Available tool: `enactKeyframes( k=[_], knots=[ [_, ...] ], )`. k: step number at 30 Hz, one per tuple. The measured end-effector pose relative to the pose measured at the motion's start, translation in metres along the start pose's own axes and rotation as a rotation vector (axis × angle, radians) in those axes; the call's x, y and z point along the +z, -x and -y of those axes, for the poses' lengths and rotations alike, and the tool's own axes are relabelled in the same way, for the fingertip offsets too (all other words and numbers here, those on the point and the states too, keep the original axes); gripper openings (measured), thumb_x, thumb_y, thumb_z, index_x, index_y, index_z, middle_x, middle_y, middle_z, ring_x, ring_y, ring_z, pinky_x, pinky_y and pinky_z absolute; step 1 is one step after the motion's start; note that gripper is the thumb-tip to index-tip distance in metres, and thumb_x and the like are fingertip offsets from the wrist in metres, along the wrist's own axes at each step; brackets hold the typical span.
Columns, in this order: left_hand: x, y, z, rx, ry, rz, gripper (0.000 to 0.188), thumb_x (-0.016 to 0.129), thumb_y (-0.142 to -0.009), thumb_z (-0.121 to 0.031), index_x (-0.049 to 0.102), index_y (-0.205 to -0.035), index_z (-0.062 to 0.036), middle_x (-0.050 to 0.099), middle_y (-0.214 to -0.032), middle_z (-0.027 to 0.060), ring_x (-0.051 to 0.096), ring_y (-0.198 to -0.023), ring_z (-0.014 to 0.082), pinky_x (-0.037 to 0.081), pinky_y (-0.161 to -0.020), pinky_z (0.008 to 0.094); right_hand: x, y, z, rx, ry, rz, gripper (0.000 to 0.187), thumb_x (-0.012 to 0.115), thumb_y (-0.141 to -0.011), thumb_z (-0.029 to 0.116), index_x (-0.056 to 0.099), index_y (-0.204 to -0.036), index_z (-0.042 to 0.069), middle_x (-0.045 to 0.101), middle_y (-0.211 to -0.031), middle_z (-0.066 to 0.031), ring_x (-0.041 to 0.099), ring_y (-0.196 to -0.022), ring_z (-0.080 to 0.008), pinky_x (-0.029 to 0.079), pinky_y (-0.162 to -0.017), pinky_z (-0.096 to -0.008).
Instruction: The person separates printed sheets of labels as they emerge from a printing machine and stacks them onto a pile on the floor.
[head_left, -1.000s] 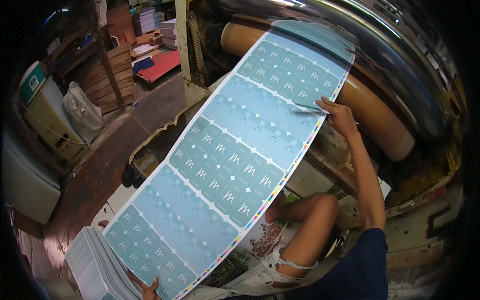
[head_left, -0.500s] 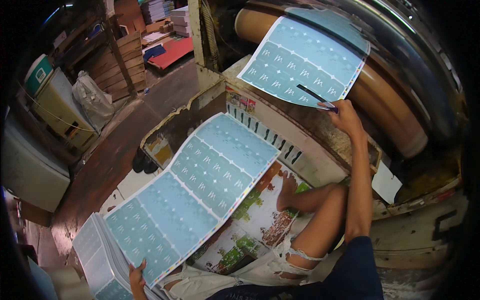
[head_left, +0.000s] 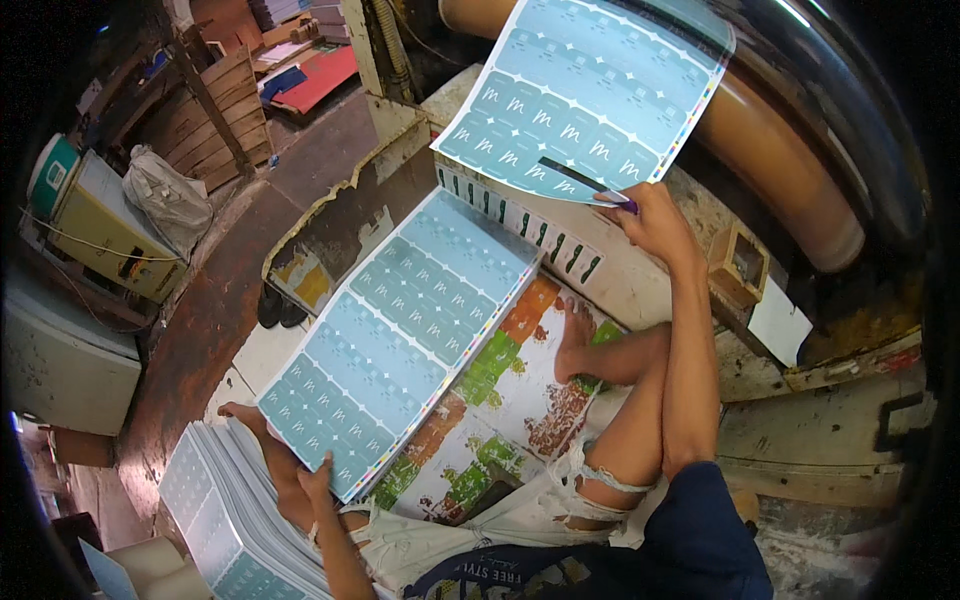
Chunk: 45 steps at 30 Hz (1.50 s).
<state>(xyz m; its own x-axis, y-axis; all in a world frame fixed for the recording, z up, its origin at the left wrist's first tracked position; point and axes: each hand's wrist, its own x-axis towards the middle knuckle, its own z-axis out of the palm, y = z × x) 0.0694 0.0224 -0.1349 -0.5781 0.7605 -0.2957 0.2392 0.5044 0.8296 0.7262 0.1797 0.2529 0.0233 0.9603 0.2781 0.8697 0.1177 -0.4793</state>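
Right hand [head_left: 655, 225] raised in the upper right of the frame, closed around a dark pen-like tool [head_left: 585, 180] and pinching the lower edge of a pale blue printed sheet [head_left: 590, 95]. Sheet held up and tilted, spreading toward the top edge, with a strip of small coloured squares down its right side. Behind it, a large tan roller [head_left: 790, 170] running across the upper right.

Left hand [head_left: 318, 478] low in the lower left of the frame, fingers curled on the near corner of a second blue sheet [head_left: 400, 335]. Second sheet stretched up and to the right through the middle of the frame, lying slanted over a worn board [head_left: 500, 400] blotched with orange and green. Just left of that hand, a thick stack of blue sheets [head_left: 215, 500] at the lower left edge.

Bare foot [head_left: 575, 335] resting on the board at centre, knee bent beside the right forearm. Second bare foot [head_left: 245, 415] near the stack, left of the lower sheet.

Wooden pallets [head_left: 215, 110] leaning in the upper left. Grey sack [head_left: 165, 195] slumped beside a cream metal box [head_left: 105, 235] at the left edge. Red sheet [head_left: 320, 78] flat on the floor near the top.
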Motion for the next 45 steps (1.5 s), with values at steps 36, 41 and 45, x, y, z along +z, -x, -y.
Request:
enactKeyframes(
  k=[36, 41, 45],
  knots=[
    [-0.043, 0.397, -0.581, 1.507, 0.465, 1.600, 0.065, 0.061, -0.090, -0.033, 0.037, -0.135, 0.0067, 0.050, -0.128, 0.0205, 0.055, -0.114, 0.0332, 0.045, -0.099, 0.0426, -0.048, 0.098, 0.140, -0.095, -0.079, -0.017, 0.052, 0.056, -0.067, 0.001, 0.066, -0.117, 0.009, 0.060, -0.118, -0.0275, 0.070, -0.076, -0.0332, 0.058, -0.073, -0.0394],
    [-0.030, 0.319, -0.542, 0.856, 0.570, 0.906, 0.062, 0.056, -0.092, -0.040, 0.042, -0.129, 0.0087, 0.056, -0.118, 0.0203, 0.057, -0.110, 0.0332, 0.046, -0.099, 0.0432, -0.050, 0.106, 0.145, -0.119, -0.180, -0.074, 0.054, 0.057, -0.068, -0.002, 0.065, -0.120, 0.010, 0.060, -0.118, -0.0270, 0.068, -0.079, -0.0373, 0.056, -0.072, -0.0404],
    [0.030, 0.266, -0.511, 0.243, 0.823, 0.688, 0.063, 0.052, -0.094, -0.045, 0.046, -0.124, 0.0102, 0.061, -0.110, 0.0202, 0.059, -0.107, 0.0332, 0.046, -0.099, 0.0436, -0.057, 0.138, 0.156, -0.179, -0.196, -0.093, 0.065, 0.058, -0.065, -0.002, 0.058, -0.128, 0.013, 0.055, -0.127, -0.0265, 0.066, -0.069, -0.0350, 0.054, -0.064, -0.0406]
  ],
)
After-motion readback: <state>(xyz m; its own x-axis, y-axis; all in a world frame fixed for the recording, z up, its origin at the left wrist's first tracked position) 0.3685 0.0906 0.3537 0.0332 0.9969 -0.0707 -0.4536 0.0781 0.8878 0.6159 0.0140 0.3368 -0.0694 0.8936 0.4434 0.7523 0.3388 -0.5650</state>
